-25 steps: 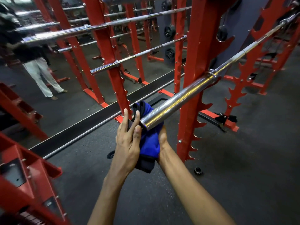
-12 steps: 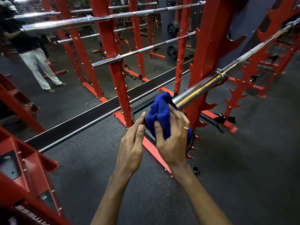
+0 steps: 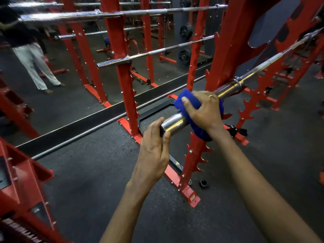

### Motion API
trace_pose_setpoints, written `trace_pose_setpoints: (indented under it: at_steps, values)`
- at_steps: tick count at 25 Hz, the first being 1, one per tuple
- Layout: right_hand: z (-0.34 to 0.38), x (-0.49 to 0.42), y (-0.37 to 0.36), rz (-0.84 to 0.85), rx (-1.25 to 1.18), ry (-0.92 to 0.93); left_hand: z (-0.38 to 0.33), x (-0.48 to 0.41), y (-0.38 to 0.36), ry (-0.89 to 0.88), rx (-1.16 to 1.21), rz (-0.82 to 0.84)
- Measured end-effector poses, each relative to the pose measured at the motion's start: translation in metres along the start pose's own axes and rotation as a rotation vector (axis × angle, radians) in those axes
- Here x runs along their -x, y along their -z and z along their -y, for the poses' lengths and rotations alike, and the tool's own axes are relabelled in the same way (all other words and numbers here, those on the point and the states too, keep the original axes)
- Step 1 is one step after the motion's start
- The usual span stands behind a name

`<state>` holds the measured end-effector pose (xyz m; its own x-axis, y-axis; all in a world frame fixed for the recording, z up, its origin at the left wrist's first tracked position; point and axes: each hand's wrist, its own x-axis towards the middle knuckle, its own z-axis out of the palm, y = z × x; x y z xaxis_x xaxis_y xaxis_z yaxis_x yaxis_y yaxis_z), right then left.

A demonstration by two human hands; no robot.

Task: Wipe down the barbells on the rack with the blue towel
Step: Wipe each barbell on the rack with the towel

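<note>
Centre of frame: barbell [image 3: 175, 122] lay across the hooks of the red rack [image 3: 233, 50], its thick chrome sleeve sticking out toward the camera and its thin shaft running off to the upper right.

Blue towel [image 3: 185, 99] was bunched round the sleeve, just beyond the bare end.

Right hand [image 3: 203, 113] was clamped over the towel, fingers curled across the top and gripping cloth and sleeve together. A ring showed on one finger.

Left hand [image 3: 154, 151], lower centre, had its fingers and thumb wrapped round the very tip of the sleeve, bare skin on the metal.

Handling, as judged:
- The bar is heavy, rigid steel and seated on its hooks, so it should not shift under wiping pressure.
- The sleeve looked polished and slick, and it probably spins on the shaft; the grip on the tip would steady it.
- The towel is soft, light and compliant, and is best wrapped fully round and squeezed.
- The shaft's knurled stretches would likely snag the cloth more than the sleeve.

Upper left and upper centre: more bars, one high [image 3: 70, 16] and one lower [image 3: 157, 50], neither touched. A person [image 3: 35, 62] stood at far left.
</note>
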<state>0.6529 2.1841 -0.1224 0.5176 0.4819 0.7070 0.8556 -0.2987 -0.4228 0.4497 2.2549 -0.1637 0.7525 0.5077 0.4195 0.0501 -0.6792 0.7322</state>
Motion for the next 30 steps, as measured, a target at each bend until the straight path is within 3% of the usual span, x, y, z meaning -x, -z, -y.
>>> trace_pose_setpoints:
  at_steps: [2, 4, 6, 8, 11, 14, 19, 22, 25, 27, 30]
  values:
    - [0.003, 0.001, -0.001, -0.012, 0.054, -0.024, 0.0, 0.0, 0.002, -0.01, -0.005, -0.007]
    - [0.012, 0.022, -0.01, -0.031, 0.022, 0.08, -0.003, -0.001, 0.004, -0.017, 0.005, -0.021]
    - [0.011, 0.042, -0.023, -0.152, -0.069, 0.075, -0.007, -0.003, 0.005, 0.01, -0.006, -0.014]
    - [0.01, 0.045, -0.038, -0.354, -0.244, -0.185, -0.01, -0.006, 0.008, 0.03, -0.073, 0.008]
    - [0.039, 0.054, -0.053, -0.553, -0.753, -0.718, -0.014, -0.012, 0.017, 0.005, -0.174, 0.049]
    - [0.064, 0.064, -0.056, -0.393, -1.424, -1.217, -0.012, -0.017, 0.021, 0.024, -0.195, 0.041]
    - [0.081, 0.052, -0.051, -0.296, -1.881, -1.252, -0.011, -0.019, 0.014, 0.054, -0.151, -0.008]
    - [0.08, 0.054, -0.045, -0.204, -1.801, -1.221, -0.013, -0.02, 0.014, 0.07, -0.224, 0.017]
    - [0.077, 0.08, -0.044, -0.356, -1.354, -1.136, -0.018, -0.023, 0.007, 0.003, -0.223, 0.013]
    - [0.077, 0.092, -0.046, -0.516, -0.903, -0.846, -0.017, -0.025, 0.0, -0.031, -0.184, 0.038]
    - [0.051, 0.087, -0.045, -0.393, -0.404, -0.404, -0.017, -0.026, -0.005, -0.045, -0.246, 0.05]
